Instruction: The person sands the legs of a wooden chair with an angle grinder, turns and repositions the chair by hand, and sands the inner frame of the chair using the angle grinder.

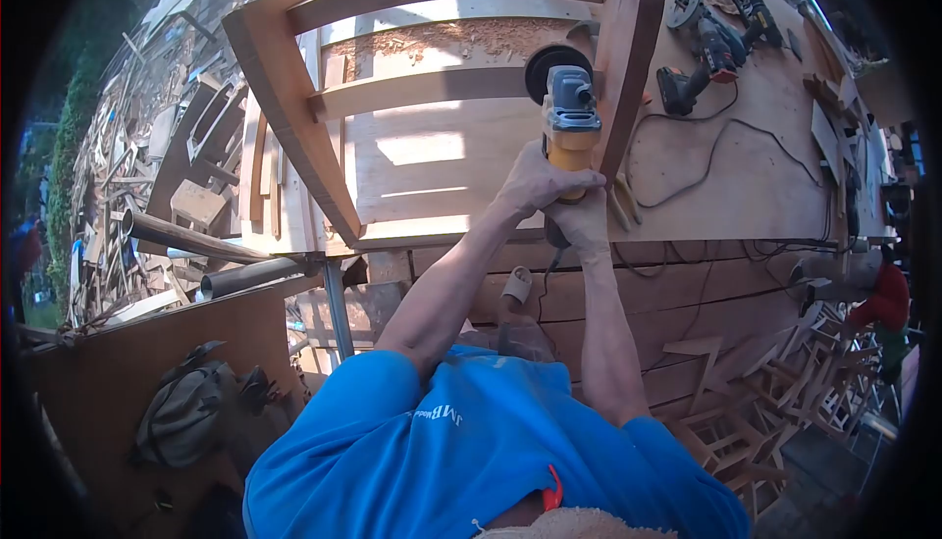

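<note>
Both my hands are wrapped round the yellow body of an angle grinder with a dark round disc. My left hand grips it from the left, its thumb across the body. Just behind, my right hand closes on the rear end, with its fingers partly hidden. The disc is beside the right-hand post of a wooden frame, near the end of its lower crossbar. Whether disc and wood touch, I cannot tell. The frame has curved side posts and several crossbars and lies on a plywood-topped table.
Cordless power tools lie at the table's right, with a dark cable looping across. Pliers lie near my right hand. Wood shavings cover the far part. Scrap wood fills the left; wooden stools and another person are at right.
</note>
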